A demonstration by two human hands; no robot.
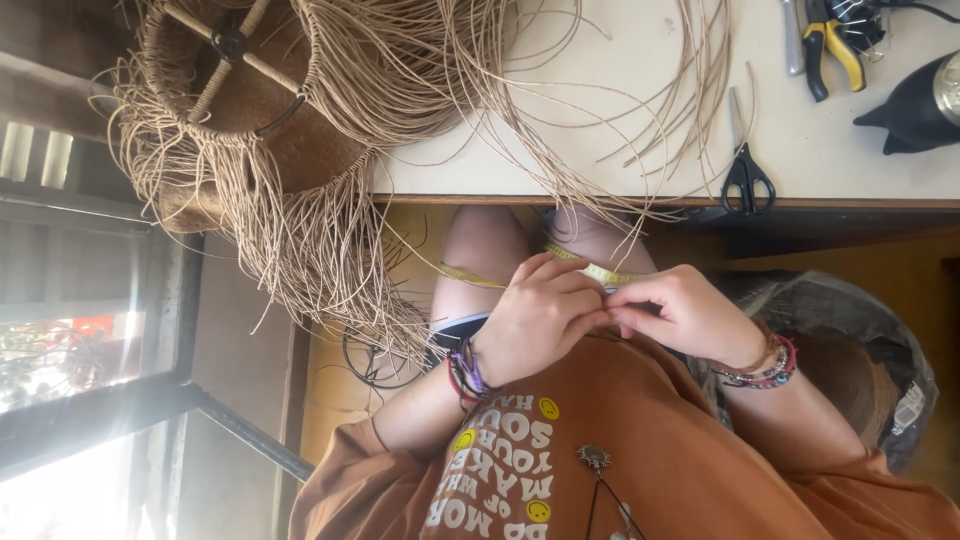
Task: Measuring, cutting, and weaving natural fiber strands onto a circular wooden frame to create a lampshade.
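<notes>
My left hand and my right hand meet over my lap, fingertips pinched together. Both hold a yellow measuring tape, which runs from my fingers leftward across my knees to about. Each wrist carries beaded bracelets. I sit in an orange printed shirt, knees under the table edge. A half-woven rattan shade on a wire frame lies on the table's left corner. Its many loose tan strands hang over the edge beside my left knee.
On the white tabletop lie black scissors, yellow-handled pliers and a black tool. A bin lined with clear plastic stands at my right. A dark cable coil lies on the floor. A bright window is at left.
</notes>
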